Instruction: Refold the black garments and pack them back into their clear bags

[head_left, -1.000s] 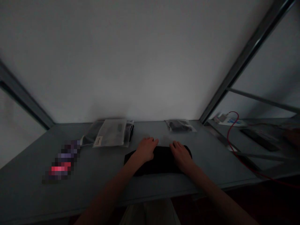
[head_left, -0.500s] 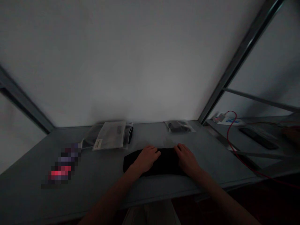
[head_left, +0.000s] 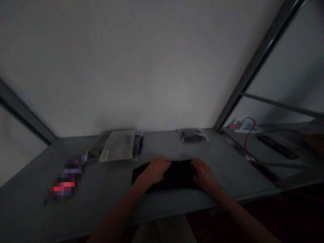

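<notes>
A black folded piece of cloth (head_left: 178, 175) lies flat near the front of the grey table (head_left: 108, 195). My left hand (head_left: 158, 168) rests over its left half, fingers curled closed on the far edge. On the far edge further right, my right hand (head_left: 202, 170) pinches the cloth, its fingertips bent under. Between the two hands the dark fabric lies spread out. Dim light hides its folds and exact kind.
Clear plastic bags (head_left: 118, 145) lie at the back left; a smaller bag with a dark item (head_left: 193, 135) lies at the back right. A pixelated object (head_left: 64, 180) is at left. Beyond a metal post, a red cable (head_left: 246, 145) passes a black bar-shaped object (head_left: 278, 146) and another person's hand (head_left: 314, 142).
Both hands have closed from lying with fingers extended on the cloth to gripping its far edge. The cloth stays in nearly the same place.
</notes>
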Motion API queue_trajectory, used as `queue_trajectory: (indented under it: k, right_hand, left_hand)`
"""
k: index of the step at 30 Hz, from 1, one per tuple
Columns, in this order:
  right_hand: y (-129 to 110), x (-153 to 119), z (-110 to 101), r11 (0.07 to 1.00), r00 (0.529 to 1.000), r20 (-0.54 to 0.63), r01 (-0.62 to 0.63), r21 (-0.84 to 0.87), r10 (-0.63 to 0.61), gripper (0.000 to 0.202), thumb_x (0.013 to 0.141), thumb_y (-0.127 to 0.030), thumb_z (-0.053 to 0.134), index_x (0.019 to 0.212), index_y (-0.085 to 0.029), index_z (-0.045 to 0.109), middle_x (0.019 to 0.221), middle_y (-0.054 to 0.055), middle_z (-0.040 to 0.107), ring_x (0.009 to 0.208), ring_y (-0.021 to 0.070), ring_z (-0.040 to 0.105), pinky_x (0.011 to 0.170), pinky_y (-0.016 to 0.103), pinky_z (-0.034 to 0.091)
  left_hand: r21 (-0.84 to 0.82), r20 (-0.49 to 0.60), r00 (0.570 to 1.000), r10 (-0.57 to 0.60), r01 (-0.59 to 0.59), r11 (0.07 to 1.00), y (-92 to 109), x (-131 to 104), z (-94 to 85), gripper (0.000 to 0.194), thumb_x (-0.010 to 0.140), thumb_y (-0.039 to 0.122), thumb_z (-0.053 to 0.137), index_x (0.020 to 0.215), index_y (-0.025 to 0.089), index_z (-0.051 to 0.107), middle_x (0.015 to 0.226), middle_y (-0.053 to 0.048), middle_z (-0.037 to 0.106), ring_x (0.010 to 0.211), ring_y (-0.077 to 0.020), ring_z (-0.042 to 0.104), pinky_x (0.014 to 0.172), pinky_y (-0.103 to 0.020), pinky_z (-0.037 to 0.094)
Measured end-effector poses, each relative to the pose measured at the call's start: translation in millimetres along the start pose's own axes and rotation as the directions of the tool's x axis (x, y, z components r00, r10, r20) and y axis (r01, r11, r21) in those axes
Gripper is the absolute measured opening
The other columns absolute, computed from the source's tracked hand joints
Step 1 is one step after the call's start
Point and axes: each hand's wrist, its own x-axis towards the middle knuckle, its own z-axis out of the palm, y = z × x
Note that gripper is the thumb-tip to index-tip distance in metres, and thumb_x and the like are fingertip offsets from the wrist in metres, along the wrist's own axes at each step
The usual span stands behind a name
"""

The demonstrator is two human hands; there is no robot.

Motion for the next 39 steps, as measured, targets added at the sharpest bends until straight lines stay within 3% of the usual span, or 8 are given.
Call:
queue_trajectory:
  k: [8, 12, 15, 18, 22, 30, 36, 39]
  right_hand:
    - [-34, 1, -32, 0.980, 0.962, 0.269, 0.009, -0.201, 0.046, 0.044, 0.063, 0.001, 0.051, 0.104, -0.010, 0.061, 0.103, 0.016, 0.065, 0.096, 0.0290, 0.061, 0.080, 0.037, 0.044]
    - [-64, -10, -36, 0.990, 0.997, 0.075, 0.015, -0.143, -0.004, 0.029, 0.085, -0.011, 0.047, 0.111, -0.012, 0.060, 0.121, 0.019, 0.061, 0.112, 0.0307, 0.057, 0.091, 0.042, 0.045]
    - [-73, -17, -19, 0.994, 0.988, -0.124, 0.082, -0.068, -0.090, 0.034, 0.095, -0.027, 0.041, 0.123, -0.011, 0.054, 0.144, 0.021, 0.045, 0.135, 0.0310, 0.039, 0.104, 0.046, 0.039]
    - [-71, -22, 7, 0.996, 0.981, -0.182, 0.050, -0.074, -0.063, 0.044, 0.096, -0.034, 0.042, 0.132, -0.010, 0.049, 0.151, 0.021, 0.036, 0.143, 0.0329, 0.027, 0.110, 0.053, 0.032]
    - [-65, -26, 30, 0.997, 0.994, -0.104, 0.023, -0.071, -0.031, 0.054, 0.097, -0.040, 0.038, 0.142, -0.009, 0.041, 0.153, 0.020, 0.034, 0.144, 0.0315, 0.026, 0.112, 0.055, 0.028]
    - [-61, -29, 31, 0.998, 0.998, -0.047, 0.034, -0.061, -0.037, 0.058, 0.099, -0.044, 0.034, 0.144, -0.009, 0.039, 0.155, 0.018, 0.030, 0.145, 0.0289, 0.023, 0.115, 0.052, 0.026]
    - [-48, -27, 28, 0.997, 0.997, 0.023, 0.067, 0.032, -0.068, 0.063, 0.099, -0.041, 0.035, 0.152, -0.008, 0.021, 0.156, 0.016, 0.029, 0.145, 0.0248, 0.022, 0.116, 0.050, 0.028]
    - [-40, -24, 23, 0.989, 0.989, 0.072, 0.126, 0.079, -0.132, 0.061, 0.099, -0.034, 0.035, 0.154, -0.017, 0.015, 0.158, 0.010, 0.025, 0.146, 0.0229, 0.018, 0.117, 0.052, 0.025]
  left_hand:
    - [-0.117, 0.017, 0.995, -0.096, 0.098, 0.988, 8, -11, -12.2, 0.015, 0.072, 0.007, 0.054, 0.078, 0.019, 0.063, 0.087, -0.008, 0.066, 0.083, -0.0217, 0.062, 0.074, -0.031, 0.049]
    - [-0.091, -0.050, 0.990, -0.130, 0.125, 0.988, 17, -15, -15.3, 0.018, 0.077, 0.006, 0.049, 0.079, 0.018, 0.062, 0.086, -0.009, 0.065, 0.085, -0.0222, 0.061, 0.079, -0.033, 0.048]
    - [-0.094, -0.121, 0.979, -0.161, 0.150, 0.984, 20, -20, -17.1, 0.018, 0.080, 0.007, 0.047, 0.082, 0.017, 0.061, 0.090, -0.009, 0.064, 0.088, -0.0216, 0.059, 0.082, -0.034, 0.047]
    - [-0.087, -0.174, 0.969, -0.176, 0.162, 0.983, 22, -26, -15.1, 0.017, 0.081, 0.007, 0.047, 0.084, 0.018, 0.059, 0.094, -0.008, 0.063, 0.093, -0.0222, 0.057, 0.087, -0.036, 0.044]
    - [-0.043, -0.158, 0.967, -0.199, 0.194, 0.980, 29, -32, -1.0, 0.021, 0.078, 0.007, 0.050, 0.094, 0.015, 0.061, 0.104, -0.011, 0.063, 0.102, -0.0263, 0.055, 0.094, -0.042, 0.042]
    - [-0.039, -0.271, 0.923, -0.272, 0.272, 0.961, 53, -41, 15.3, 0.021, 0.092, 0.019, 0.042, 0.097, 0.016, 0.063, 0.099, -0.010, 0.065, 0.100, -0.0265, 0.057, 0.099, -0.050, 0.039]
    - [-0.190, -0.393, 0.872, -0.291, 0.233, 0.954, 28, -76, 12.7, 0.036, 0.095, 0.024, 0.043, 0.130, 0.015, 0.049, 0.120, -0.010, 0.064, 0.112, -0.0223, 0.058, 0.099, -0.042, 0.046]
    - [-0.092, -0.421, 0.878, -0.230, 0.211, 0.973, 8, -103, 20.3, 0.055, 0.094, 0.034, 0.049, 0.144, 0.015, 0.035, 0.140, -0.012, 0.053, 0.128, -0.0235, 0.050, 0.104, -0.042, 0.044]
